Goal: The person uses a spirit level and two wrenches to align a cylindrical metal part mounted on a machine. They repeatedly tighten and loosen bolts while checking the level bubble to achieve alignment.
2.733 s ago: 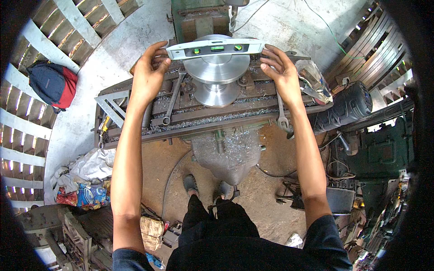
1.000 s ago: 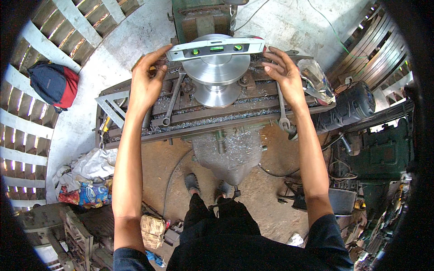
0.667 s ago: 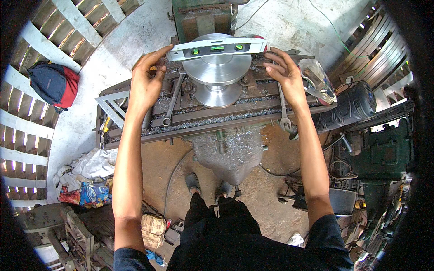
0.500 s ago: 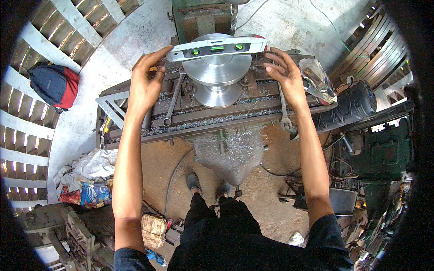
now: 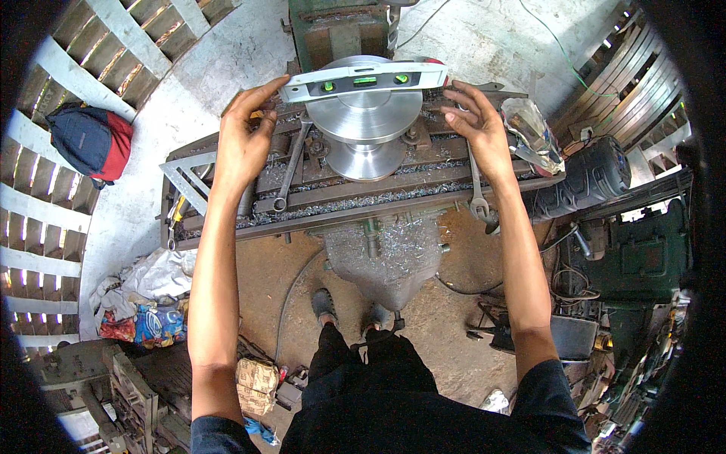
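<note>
A silver spirit level (image 5: 365,81) with green vials lies across the top of a shiny spool-shaped metal part (image 5: 364,121). My left hand (image 5: 248,135) is at the level's left end, with the stretched forefinger reaching its tip; whether it touches or only comes close is hard to tell. Beyond the other end, my right hand (image 5: 482,130) hovers with fingers spread and slightly bent, holding nothing. The metal part stands on a slotted machine table (image 5: 363,198) strewn with shavings. One wrench (image 5: 292,166) lies left of it, another (image 5: 476,185) below my right hand.
A metal set square (image 5: 185,181) rests at the table's left end. A crumpled clear plastic bag (image 5: 527,125) sits at the right end, beside a black cylindrical container (image 5: 586,178). A drill bit (image 5: 393,29) hangs behind the metal part. A backpack (image 5: 91,142) lies far left.
</note>
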`<state>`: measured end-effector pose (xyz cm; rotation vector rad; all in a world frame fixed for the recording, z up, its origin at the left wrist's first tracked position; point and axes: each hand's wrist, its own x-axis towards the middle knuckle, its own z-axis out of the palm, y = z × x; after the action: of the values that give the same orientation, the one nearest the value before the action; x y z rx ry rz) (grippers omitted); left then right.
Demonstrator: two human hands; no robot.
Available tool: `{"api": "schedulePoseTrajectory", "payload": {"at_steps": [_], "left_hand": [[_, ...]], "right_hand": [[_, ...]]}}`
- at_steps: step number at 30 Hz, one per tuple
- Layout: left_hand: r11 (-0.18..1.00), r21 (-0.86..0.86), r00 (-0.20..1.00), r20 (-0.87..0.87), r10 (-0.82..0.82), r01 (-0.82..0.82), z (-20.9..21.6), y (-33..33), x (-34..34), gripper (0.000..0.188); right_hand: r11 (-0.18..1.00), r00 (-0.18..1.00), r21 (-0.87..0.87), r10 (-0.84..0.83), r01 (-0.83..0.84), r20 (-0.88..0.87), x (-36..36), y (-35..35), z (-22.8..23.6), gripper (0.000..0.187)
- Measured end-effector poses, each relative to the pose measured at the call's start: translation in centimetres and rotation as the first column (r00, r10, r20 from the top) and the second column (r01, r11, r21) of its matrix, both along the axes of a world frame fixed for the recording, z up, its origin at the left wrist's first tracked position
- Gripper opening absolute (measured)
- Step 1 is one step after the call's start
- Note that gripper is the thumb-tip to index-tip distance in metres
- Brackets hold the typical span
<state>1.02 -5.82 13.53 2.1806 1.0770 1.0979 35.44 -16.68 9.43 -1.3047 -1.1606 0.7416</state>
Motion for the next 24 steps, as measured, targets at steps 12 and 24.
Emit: {"api": "schedulePoseTrajectory", "payload": {"at_steps": [12, 24], "left_hand": [[1.0, -0.003, 1.0, -0.002, 0.002, -0.002, 0.12, -0.19, 0.03, 0.054], [1.0, -0.018, 1.0, 0.015, 0.001, 0.0, 0.22, -0.39, 0.14, 0.055]], "right_hand": [[1.0, 1.0, 0.0, 0.017, -0.017, 0.017, -0.1, -0.1, -0.07, 0.055], [1.0, 1.0, -0.013, 0.009, -0.009, 0.005, -0.14, -0.31, 0.06, 0.054]]}}
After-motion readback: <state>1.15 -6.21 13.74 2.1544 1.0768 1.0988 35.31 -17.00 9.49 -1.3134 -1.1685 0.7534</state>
